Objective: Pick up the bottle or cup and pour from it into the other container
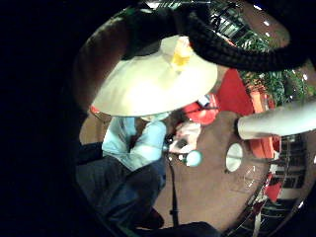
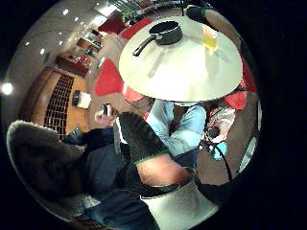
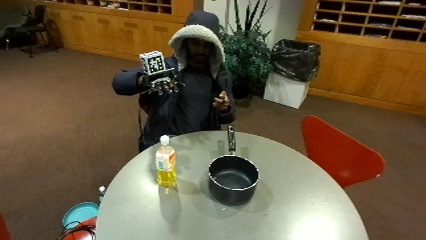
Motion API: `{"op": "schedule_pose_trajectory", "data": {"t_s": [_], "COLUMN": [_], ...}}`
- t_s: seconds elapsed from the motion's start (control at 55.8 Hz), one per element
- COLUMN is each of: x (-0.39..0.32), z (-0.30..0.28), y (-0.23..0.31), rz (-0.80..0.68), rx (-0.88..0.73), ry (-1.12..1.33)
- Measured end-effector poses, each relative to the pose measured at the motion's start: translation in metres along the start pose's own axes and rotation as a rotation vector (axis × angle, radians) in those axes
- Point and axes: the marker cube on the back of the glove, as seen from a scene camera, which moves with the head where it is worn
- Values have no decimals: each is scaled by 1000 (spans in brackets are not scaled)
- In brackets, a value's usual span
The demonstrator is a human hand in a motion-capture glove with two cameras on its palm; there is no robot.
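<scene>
A clear bottle (image 3: pixel 166 167) with a white cap, an orange label and yellow liquid stands upright on the round grey table (image 3: pixel 299 210), left of a black saucepan (image 3: pixel 233 179) whose handle points toward the person. My gloved right hand (image 3: pixel 160 81) is raised at chest height in front of the seated person, well above and behind the table, fingers relaxed and holding nothing. The thumb side palm view looks down on the saucepan (image 2: pixel 165 32), the bottle (image 2: pixel 210 37) and a black gloved finger (image 2: pixel 140 138). The little finger side palm view catches the bottle (image 1: pixel 181 53) on the table (image 1: pixel 148 91).
The person's bare left hand (image 3: pixel 221 101) is held at chest height. A red chair (image 3: pixel 339 150) stands at the table's right. A plant (image 3: pixel 246 50) and a black-bagged bin (image 3: pixel 295 62) stand behind. A teal object (image 3: pixel 80 215) lies on the floor at the left.
</scene>
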Motion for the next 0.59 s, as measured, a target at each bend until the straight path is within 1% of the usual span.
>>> {"op": "schedule_pose_trajectory", "data": {"t_s": [0.072, 0.125, 0.161, 0.215, 0.233, 0.269, 0.323, 0.358, 0.412, 0.466, 0.538, 0.591], "x": [0, 1, 3, 3, 4, 6, 10, 12, 16, 23, 37, 55], "z": [2, 4, 5, 7, 7, 6, 4, 2, 2, 4, 7, 9], "y": [8, 10, 0, -21, -22, -17, -1, 4, 2, -6, -25, -44], "rz": [29, 56, 139, 354, 374, 331, 155, 83, 79, 81, 187, 201], "rx": [-4, 23, 99, 275, 290, 248, 73, -1, -15, 28, 112, 114], "ry": [-8, -11, -12, -10, -7, -1, -4, -6, 6, 30, 64, 72]}}
